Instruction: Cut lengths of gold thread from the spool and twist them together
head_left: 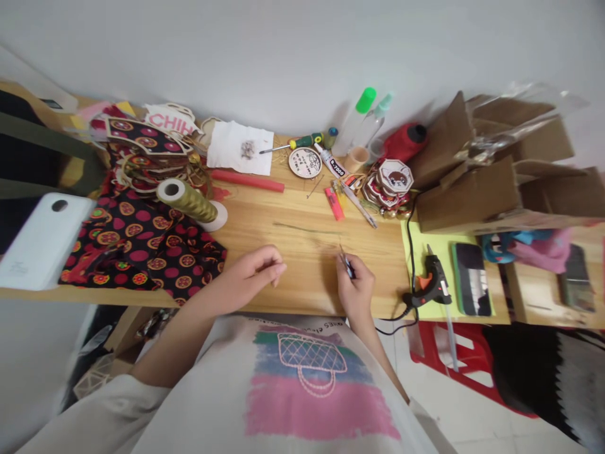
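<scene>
My left hand (258,270) rests by the front of the wooden table (255,211), its fingers curled and the thumb pressed against them; whatever may be in that pinch is hidden. In my right hand (355,287) is a slim pointed metal tool (348,266), tip directed away from me; its exact kind is unclear. Just beyond both hands a thin greenish cord (302,228) lies across the wood, its right end close to the tool's tip. To the left stands a tilted spool of gold-green thread (191,203).
Left are patterned dark fabric (155,246) and a white phone (45,243). Behind lie a red stick (248,180), a screwdriver (295,144), a glue tube (333,162) and a pink lighter (334,203). Right are a glue gun (432,277) with its cord, a dark phone (471,277) and cardboard boxes (467,189).
</scene>
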### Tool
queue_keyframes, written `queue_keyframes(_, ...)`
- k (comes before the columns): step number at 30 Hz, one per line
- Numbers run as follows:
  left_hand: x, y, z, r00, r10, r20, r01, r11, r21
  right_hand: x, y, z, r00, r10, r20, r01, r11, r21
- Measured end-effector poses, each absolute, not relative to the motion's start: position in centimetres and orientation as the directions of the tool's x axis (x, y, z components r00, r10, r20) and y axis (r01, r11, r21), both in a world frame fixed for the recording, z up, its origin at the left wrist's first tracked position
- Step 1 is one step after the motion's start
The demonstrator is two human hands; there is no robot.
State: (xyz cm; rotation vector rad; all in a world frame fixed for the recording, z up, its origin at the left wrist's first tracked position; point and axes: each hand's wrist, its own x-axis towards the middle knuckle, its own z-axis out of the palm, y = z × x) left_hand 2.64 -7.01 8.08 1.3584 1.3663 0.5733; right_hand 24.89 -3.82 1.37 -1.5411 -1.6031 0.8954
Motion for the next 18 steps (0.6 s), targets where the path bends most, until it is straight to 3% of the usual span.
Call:
queue_keyframes(4, 4.0, -6.4, 8.6, 0.292, 0.895, -0.337, 0.376, 0.217, 0.901, 23.8, -4.3, 3.0, -0.104, 0.969, -0.222, 0.214, -0.196, -0.957)
queue_keyframes(8, 4.8, -6.0, 9.0, 0.370, 0.869, -0.329, 0.341, 0.202, 0.918, 23.4, -4.1, 3.7, -0.226, 0.911, -0.344, 0.056, -0.341, -0.938)
queue_keyframes(18, 4.6, -6.4, 8.3, 0.369, 0.860, -0.352, 0.339, 0.228, 0.913, 24.3, -3.0, 3.4, -0.478, 0.782, -0.401, 0.078, -0.417, -0.906)
